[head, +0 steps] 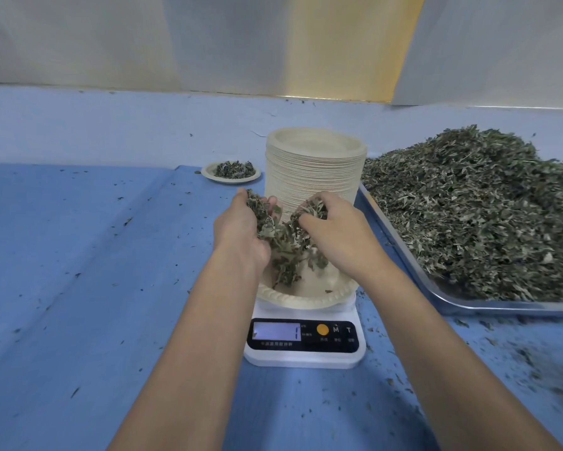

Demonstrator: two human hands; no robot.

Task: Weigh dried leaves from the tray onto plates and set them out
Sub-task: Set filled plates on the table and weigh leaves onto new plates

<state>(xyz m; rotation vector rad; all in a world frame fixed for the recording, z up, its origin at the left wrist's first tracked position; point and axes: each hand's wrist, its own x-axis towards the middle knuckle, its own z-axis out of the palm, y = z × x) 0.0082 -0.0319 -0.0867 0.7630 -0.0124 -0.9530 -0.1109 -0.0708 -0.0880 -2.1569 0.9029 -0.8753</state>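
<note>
Head view: left hand [241, 231] and right hand [337, 237] cup a leaf clump [285, 245] directly above the plate [293, 302] on the scale [306, 360].

A plate [302, 296] sits on the scale [304, 348]. Behind the scale: plate stack [315, 170]. Right: tray [468, 302] holding leaves [475, 209]. Behind-left: filled plate [230, 172].

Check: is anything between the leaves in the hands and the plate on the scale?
Nothing visible. The left hand and right hand hold the leaves directly over the plate on the scale; the plate stack stands behind it.
</note>
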